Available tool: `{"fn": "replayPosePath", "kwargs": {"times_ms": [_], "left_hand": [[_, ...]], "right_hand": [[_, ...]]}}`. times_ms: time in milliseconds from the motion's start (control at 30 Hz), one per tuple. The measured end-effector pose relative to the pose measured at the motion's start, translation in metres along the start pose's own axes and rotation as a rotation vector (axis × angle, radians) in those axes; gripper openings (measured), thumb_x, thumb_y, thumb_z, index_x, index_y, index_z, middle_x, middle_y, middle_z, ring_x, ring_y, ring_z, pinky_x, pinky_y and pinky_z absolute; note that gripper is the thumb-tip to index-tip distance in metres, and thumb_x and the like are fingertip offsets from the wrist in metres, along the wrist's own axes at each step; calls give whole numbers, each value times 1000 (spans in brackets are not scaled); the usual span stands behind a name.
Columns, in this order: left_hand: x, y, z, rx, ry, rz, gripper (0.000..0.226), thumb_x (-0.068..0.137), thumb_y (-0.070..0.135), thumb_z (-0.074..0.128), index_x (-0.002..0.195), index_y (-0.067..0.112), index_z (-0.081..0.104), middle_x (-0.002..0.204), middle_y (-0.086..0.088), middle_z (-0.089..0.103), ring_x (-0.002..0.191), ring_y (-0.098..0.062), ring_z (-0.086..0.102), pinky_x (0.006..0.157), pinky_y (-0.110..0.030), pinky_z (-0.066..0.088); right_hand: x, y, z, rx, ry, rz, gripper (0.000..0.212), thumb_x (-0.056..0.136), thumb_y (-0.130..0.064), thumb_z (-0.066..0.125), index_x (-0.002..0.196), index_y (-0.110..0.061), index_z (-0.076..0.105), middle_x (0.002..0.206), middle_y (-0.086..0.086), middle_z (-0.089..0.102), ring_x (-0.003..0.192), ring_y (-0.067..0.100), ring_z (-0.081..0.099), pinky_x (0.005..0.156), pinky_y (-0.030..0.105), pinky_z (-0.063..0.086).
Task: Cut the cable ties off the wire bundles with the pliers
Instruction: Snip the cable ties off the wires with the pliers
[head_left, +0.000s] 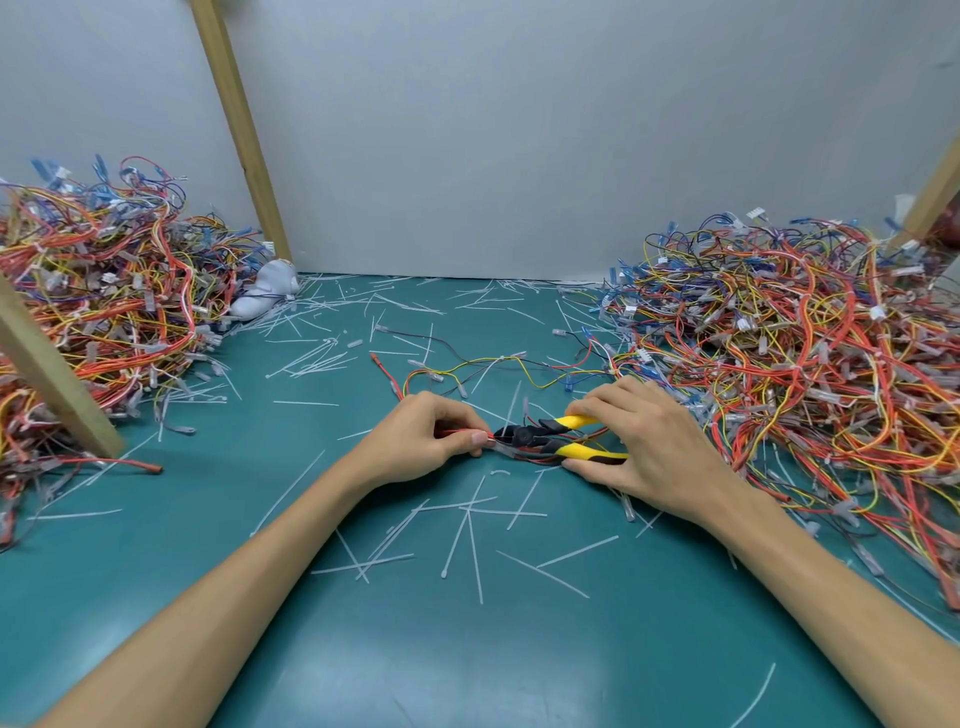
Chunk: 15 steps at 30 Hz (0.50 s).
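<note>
At the middle of the green table (519, 665), the left hand (423, 439) pinches a thin wire bundle (460, 432) between its thumb and curled fingers, holding it low over the surface. Just to its right, the right hand (641, 447) grips the pliers (545, 439) by their 2 yellow handles, thumb against the near one and fingers curled over the far one. The handles stand apart, and the black head points left, its tip at the bundle just beside the left thumb. Whether a tie sits between the blades is too small to tell. Loose yellow, red and black strands of the bundle trail away behind both hands. White cable ties (470, 525) litter the table all around. A tangled left heap (104, 301) and right heap (805, 353) of wires flank the hands. A slanting wooden post (241, 130) rises behind the left heap, against a grey wall (519, 130).
</note>
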<state>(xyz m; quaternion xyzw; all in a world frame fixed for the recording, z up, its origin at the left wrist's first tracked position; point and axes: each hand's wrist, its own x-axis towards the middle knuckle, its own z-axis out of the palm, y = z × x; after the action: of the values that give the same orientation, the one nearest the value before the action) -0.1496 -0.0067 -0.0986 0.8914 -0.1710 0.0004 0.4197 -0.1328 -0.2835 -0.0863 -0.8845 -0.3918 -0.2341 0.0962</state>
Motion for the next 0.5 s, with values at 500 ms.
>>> {"fn": "replayPosePath", "kwargs": {"times_ms": [500], "left_hand": [[-1,3,0,25,24,2,13,93,17,63,84,16,73,73,5,71,67,-7,58,68,-27,47]], "right_hand": [[3,-8,-5,-16,-32,45,41,76,-44,77,105,-15,69,94,-1,63,86,23,56,78,34,46]]}}
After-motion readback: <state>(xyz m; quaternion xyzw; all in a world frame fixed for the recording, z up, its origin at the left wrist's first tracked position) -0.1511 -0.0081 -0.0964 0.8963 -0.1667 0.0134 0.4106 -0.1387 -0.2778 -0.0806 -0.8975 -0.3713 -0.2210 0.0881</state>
